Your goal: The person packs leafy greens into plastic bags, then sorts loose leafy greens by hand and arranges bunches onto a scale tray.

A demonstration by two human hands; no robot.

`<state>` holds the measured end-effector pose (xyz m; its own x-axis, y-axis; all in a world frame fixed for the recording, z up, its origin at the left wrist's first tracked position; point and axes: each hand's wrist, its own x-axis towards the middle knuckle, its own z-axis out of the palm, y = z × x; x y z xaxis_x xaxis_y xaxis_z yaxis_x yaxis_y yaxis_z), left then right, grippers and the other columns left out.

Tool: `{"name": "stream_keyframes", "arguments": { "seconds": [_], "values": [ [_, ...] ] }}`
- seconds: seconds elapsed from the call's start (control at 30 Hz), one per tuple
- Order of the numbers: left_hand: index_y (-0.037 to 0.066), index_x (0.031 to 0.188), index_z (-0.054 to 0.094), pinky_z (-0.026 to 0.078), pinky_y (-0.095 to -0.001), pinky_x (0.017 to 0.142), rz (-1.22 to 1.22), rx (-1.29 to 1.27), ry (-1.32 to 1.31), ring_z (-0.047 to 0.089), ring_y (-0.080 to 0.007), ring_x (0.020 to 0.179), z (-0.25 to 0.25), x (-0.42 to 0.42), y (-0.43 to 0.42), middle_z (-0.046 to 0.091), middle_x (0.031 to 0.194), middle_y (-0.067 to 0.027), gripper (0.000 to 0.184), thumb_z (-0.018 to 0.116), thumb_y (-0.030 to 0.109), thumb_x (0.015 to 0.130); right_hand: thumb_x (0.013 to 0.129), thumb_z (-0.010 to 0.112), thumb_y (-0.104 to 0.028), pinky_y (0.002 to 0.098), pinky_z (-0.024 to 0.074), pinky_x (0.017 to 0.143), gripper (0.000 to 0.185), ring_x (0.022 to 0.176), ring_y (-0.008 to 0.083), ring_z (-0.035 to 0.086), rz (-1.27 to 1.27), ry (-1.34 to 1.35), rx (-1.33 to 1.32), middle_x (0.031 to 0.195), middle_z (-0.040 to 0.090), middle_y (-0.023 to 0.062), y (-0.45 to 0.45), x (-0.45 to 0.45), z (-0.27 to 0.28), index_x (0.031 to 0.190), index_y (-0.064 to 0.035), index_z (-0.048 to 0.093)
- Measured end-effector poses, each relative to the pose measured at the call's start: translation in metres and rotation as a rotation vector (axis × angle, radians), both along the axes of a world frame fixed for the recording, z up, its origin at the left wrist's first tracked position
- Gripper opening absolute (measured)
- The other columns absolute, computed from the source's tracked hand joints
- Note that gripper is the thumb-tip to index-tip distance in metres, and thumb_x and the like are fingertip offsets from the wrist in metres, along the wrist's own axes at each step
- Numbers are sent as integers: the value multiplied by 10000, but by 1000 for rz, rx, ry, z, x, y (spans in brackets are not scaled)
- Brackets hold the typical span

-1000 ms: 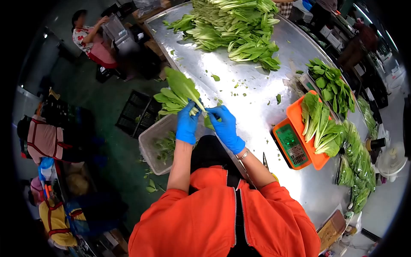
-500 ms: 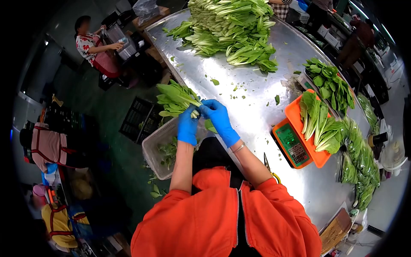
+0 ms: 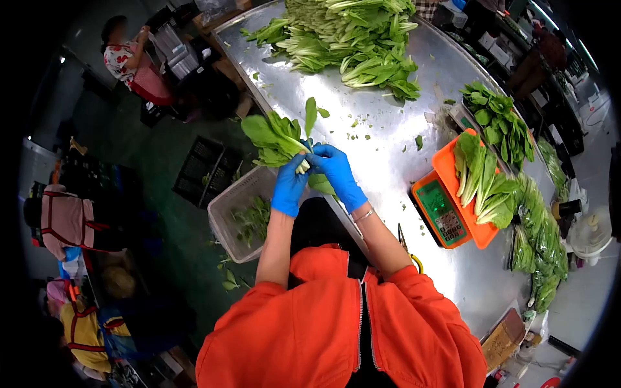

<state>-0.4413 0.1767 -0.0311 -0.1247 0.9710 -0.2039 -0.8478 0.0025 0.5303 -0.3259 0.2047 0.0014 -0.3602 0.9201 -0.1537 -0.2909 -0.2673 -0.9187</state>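
My left hand, in a blue glove, is closed around the stem end of a small bunch of leafy greens, whose leaves point up and left. Close against it, my blue-gloved right hand pinches at the stems. A single leaf stands up from its fingertips. The exact grip is partly hidden where the two hands meet. Just below the hands, another green leaf shows at the table edge. A pale plastic bin with loose leaves sits below and left of my left hand.
On the metal table lie a large pile of greens, an orange scale carrying greens, scissors and bagged greens. A black crate is on the floor. Another person works at upper left.
A single leaf now stands upright at my right fingertips, apart from the bunch. The bunch has tilted slightly, and my view has shifted a little. The person at upper left has raised a hand.
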Motion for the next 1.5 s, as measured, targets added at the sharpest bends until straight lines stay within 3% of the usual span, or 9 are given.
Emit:
{"name": "stream_keyframes", "arguments": {
  "seconds": [0.3, 0.4, 0.47, 0.57, 0.7, 1.1, 1.27, 1.43, 1.5],
  "values": [
    [-21, 1042, 480, 422, -297, 822, 228, -75, -120, 525, -204, 922, 26, -12, 0, 547, 974, -110, 256, 482, 115, 825, 784, 553, -178, 213, 443, 566, 174, 642, 99, 531, -325, 108, -144, 769, 560, 30, -2, -16, 3, 862, -23, 569],
    [-19, 1010, 490, 431, -307, 822, 401, 252, -231, 531, -201, 892, 21, -67, 0, 551, 956, -115, 210, 460, 90, 834, 764, 576, -223, 245, 451, 590, 238, 643, 147, 554, -187, -60, 64, 780, 577, 65, 0, -10, -10, 878, -14, 569],
    [-25, 1008, 484, 445, -298, 756, 422, 253, -321, 527, -169, 787, 14, -99, -9, 556, 917, -103, 196, 439, 66, 841, 720, 611, -311, 306, 454, 632, 390, 716, 226, 569, 143, -647, 544, 830, 574, 113, -6, -1, -16, 954, -6, 539],
    [-17, 1008, 480, 435, -287, 714, 381, 382, -287, 500, -143, 719, 25, -103, -16, 554, 862, -78, 192, 444, 70, 841, 672, 634, -379, 358, 444, 673, 542, 798, 279, 549, -61, -1061, 706, 901, 541, 139, -10, 43, -22, 1036, -5, 492],
    [10, 1010, 485, 408, -256, 654, 356, 188, -356, 472, -121, 678, 21, -93, -12, 534, 789, -35, 186, 451, 78, 840, 683, 616, -312, 383, 442, 659, 442, 792, 301, 534, 241, -1323, 459, 924, 510, 132, -38, 65, -30, 1025, -67, 481],
    [21, 976, 489, 395, -245, 558, 15, 210, -180, 466, -112, 633, 20, -44, 15, 532, 766, -31, 183, 478, 136, 834, 676, 538, -232, 398, 435, 648, 267, 709, 337, 555, -95, -978, 322, 788, 571, 193, -9, -6, -69, 873, -54, 569],
    [-11, 1080, 422, 455, -324, 774, -26, 100, -128, 521, -221, 908, 43, -19, 30, 491, 1098, -146, 265, 441, 92, 837, 680, 551, -236, 401, 431, 640, 265, 722, 354, 546, 333, -745, 448, 795, 568, 198, 14, -37, -28, 823, -12, 552],
    [-34, 1087, 424, 441, -313, 775, -36, 3, -12, 514, -207, 920, 45, -3, 109, 510, 1069, -125, 283, 455, 70, 826, 795, 527, -268, 251, 453, 570, 299, 662, 134, 557, -229, -301, -50, 790, 579, 60, 127, 39, -81, 951, -14, 555],
    [-3, 1060, 481, 386, -331, 845, -125, 62, 260, 499, -189, 967, 16, 2, 165, 507, 1087, -113, 279, 510, 78, 795, 794, 534, -249, 235, 405, 460, 183, 535, 113, 493, -324, -46, -401, 640, 506, 24, 156, 68, -67, 741, -77, 502]
  ]
}}
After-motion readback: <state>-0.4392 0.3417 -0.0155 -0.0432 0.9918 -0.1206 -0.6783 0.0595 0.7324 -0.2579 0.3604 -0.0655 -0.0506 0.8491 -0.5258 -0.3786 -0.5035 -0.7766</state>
